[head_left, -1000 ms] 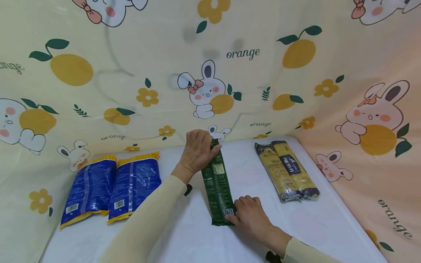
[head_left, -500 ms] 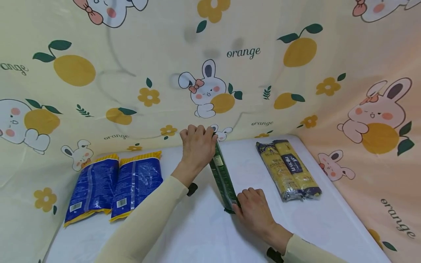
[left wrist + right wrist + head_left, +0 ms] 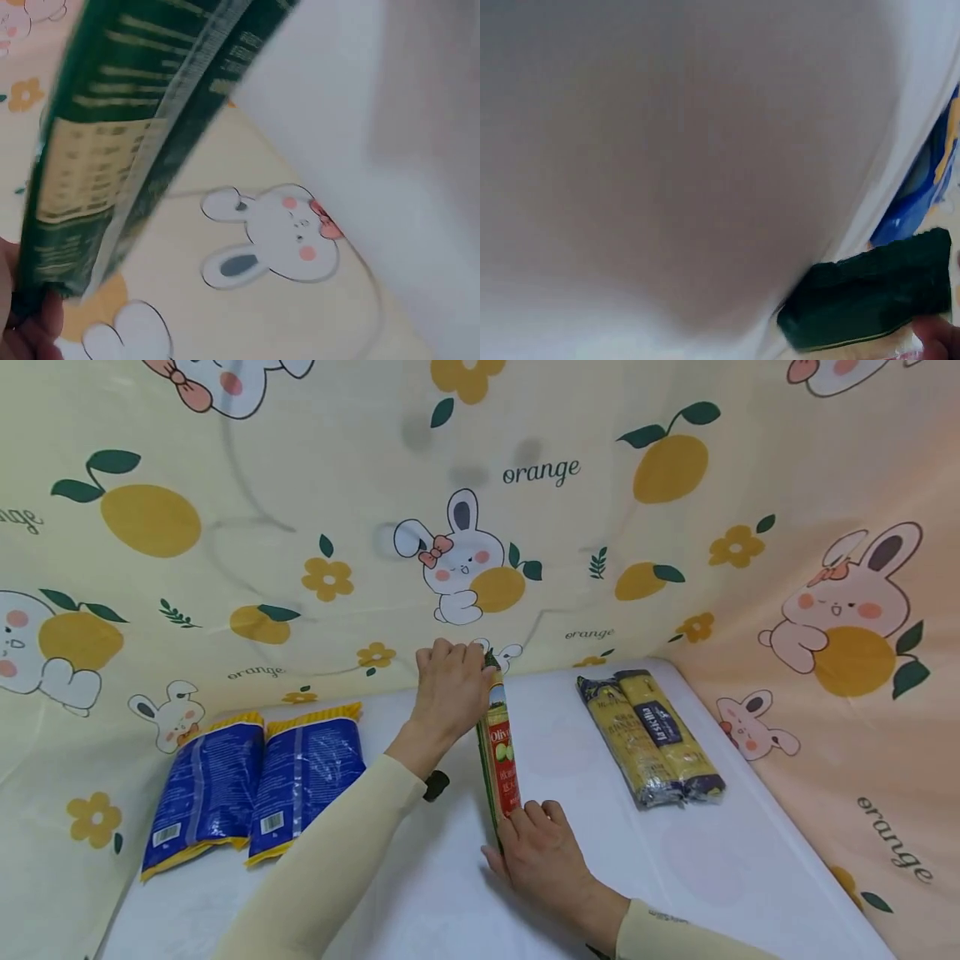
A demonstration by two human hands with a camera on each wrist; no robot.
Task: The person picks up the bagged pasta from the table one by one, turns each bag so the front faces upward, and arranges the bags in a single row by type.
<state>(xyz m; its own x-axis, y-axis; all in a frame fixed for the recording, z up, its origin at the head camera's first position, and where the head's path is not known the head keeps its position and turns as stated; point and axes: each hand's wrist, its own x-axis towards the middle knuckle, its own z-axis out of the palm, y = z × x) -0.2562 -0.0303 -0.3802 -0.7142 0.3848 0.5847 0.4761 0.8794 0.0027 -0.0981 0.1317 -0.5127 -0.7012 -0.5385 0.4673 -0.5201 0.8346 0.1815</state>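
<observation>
Hands [image 3: 452, 695] [image 3: 546, 860] curled, left beyond right.

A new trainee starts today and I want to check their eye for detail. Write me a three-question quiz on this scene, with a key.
1. Count: how many blue bags lie on the table?
2. Choose: which hand holds the far end of the green packet? a) right b) left c) neither
3. Fill in: in the head view, the gold packets lie to the ____ of the green packet.

Key
1. Two.
2. b: the left hand grips the far end; the right hand holds the near end.
3. Right.
</observation>
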